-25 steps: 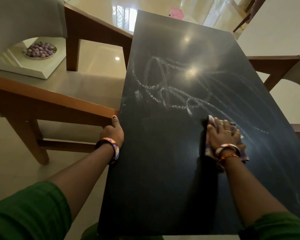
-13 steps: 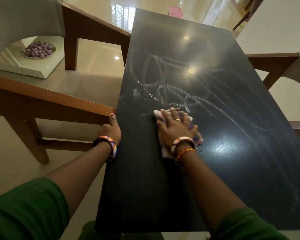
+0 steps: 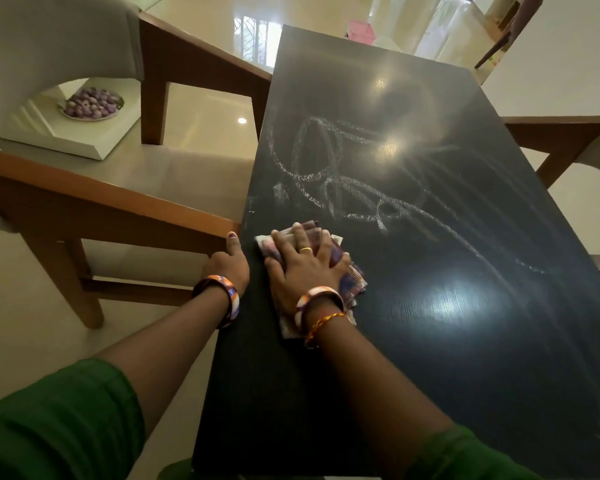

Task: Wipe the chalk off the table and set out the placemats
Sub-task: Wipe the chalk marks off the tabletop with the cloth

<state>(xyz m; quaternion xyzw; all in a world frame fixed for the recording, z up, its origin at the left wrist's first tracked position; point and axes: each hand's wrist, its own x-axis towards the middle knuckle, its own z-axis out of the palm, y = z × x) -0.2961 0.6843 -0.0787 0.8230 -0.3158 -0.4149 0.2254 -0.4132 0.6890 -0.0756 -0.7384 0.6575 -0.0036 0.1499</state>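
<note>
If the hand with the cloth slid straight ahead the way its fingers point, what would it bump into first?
Probably the chalk scribble. The right hand presses the cloth flat on the dark table, fingers pointing up the table, and nothing solid shows ahead.

Left arm: reaches forward from the lower left, green sleeve at the upper arm, forearm bare.
Left wrist: wears 1 bangle.
Left hand: grips the table's left edge, thumb up along the edge, its nail painted; the other fingers are hidden under the edge.
Right arm: reaches forward from the lower right, green sleeve at the upper arm, forearm bare.
Right wrist: wears 1 bangle and 1 thread band.
Right hand: palm down, fingers spread and nearly straight, pressing flat on the cloth; 1 ring on a finger.
Spacing: the 2 hands lie just beside each other, not touching.
</note>
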